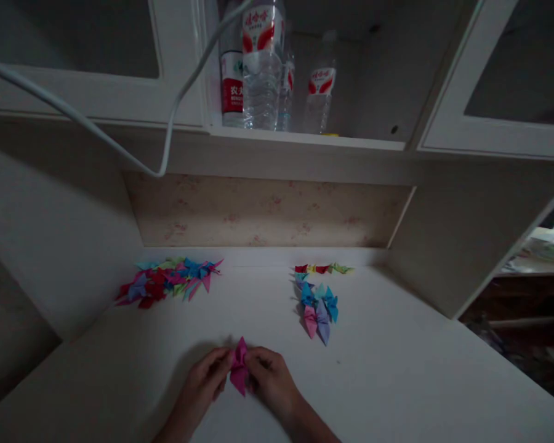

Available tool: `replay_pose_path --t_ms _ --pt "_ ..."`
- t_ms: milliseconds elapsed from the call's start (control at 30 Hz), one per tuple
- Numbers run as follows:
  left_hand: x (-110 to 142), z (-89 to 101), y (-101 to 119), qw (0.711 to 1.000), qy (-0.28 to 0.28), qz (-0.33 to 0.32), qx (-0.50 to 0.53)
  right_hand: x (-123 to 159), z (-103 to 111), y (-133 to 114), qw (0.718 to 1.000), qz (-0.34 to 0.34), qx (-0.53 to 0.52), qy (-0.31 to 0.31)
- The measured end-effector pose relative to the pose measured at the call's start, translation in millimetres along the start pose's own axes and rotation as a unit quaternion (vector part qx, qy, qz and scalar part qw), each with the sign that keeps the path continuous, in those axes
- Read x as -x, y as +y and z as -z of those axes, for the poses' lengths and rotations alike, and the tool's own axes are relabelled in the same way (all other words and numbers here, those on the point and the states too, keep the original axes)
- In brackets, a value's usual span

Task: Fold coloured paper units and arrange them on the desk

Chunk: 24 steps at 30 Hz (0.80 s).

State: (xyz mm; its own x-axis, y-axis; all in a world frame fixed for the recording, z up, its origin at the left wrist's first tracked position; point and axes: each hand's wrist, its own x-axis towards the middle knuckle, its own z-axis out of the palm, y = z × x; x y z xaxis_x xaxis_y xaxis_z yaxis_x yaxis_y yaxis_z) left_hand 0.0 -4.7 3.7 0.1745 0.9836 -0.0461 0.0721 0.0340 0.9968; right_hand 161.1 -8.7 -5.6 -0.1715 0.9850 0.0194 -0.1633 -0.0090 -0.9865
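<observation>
A magenta folded-paper crane (239, 368) is held just above the white tabletop (378, 381), near the front middle. My left hand (207, 375) pinches its left side between thumb and fingertips. On the opposite side, my right hand (271, 376) grips it the same way, some fingers hidden behind the paper. Beyond my hands at the left lies a heap of colourful paper cranes (166, 282). Right of centre, a smaller cluster of blue, pink and lavender cranes (321, 307) rests on the table, with several more in a row (323, 269) along the back edge.
Above the table hangs a white cabinet shelf (305, 140) carrying several clear plastic bottles (263, 80). A white cable (166, 141) droops in front of the cabinet at the left. Side panels (471, 227) close in the table's back, with floral wallpaper (268, 212) between them.
</observation>
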Motion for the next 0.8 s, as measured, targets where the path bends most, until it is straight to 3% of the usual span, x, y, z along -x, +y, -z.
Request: replay_pose_path --t_ms 133,300,400,533,667,800 --pt "1.4 -13.1 13.4 0.999 -0.009 -0.017 -0.050 7.7 28.9 -6.4 1.000 0.009 0.002 -0.001" --pt "-17.0 -39.2 51.1 0.996 0.015 -0.039 -0.079 19.2 56.2 -6.7 0.995 -0.001 -0.035 0.092" --pt "-37.2 -74.5 78.1 0.992 -0.034 -0.080 -0.088 25.1 56.2 -6.2 0.995 0.023 0.069 0.068" --pt "-68.3 -138.8 101.4 0.974 -0.134 -0.148 -0.107 27.9 53.0 -8.3 0.979 0.058 0.195 0.013" --pt "-96.9 -192.4 103.6 0.916 -0.199 -0.225 -0.266 26.0 57.7 -11.9 0.982 0.062 0.181 0.007" --pt "-117.9 -220.2 93.1 0.834 -0.202 -0.282 -0.428 23.7 60.7 -12.7 0.984 0.069 0.165 -0.006"
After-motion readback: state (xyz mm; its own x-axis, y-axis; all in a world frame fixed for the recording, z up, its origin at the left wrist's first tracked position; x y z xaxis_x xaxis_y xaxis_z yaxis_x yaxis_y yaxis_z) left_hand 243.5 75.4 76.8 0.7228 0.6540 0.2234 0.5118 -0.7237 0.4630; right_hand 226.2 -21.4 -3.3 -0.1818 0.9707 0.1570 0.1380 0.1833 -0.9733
